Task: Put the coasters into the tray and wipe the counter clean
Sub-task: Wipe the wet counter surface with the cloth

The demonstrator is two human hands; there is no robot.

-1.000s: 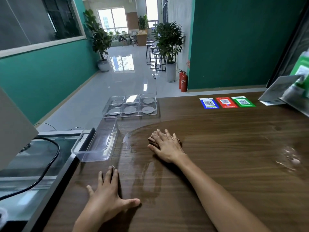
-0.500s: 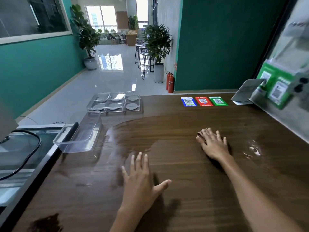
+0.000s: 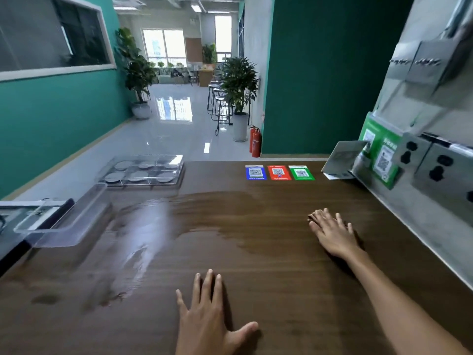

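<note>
A clear divided tray [image 3: 179, 172] stands at the counter's far left and holds several round grey coasters [image 3: 139, 175], one per compartment. The dark wooden counter [image 3: 256, 265] shows a broad wet sheen [image 3: 151, 226] across its left and middle. My right hand [image 3: 332, 233] lies flat at the right side of the counter, near the wall, pressing down on a small dark cloth [image 3: 311, 218] of which only a sliver shows beyond the fingertips. My left hand [image 3: 207, 313] rests palm down near the front edge, fingers spread, holding nothing.
An empty clear plastic bin [image 3: 64, 221] sits at the counter's left edge. Blue, red and green QR stickers [image 3: 279, 172] lie at the far edge. Beside the grey wall with power sockets [image 3: 435, 165] on the right stands a green QR stand [image 3: 381, 155].
My right hand has swept with the cloth from the left-middle of the counter over to the right side, leaving a wet trail. The left hand shifted right along the front edge.
</note>
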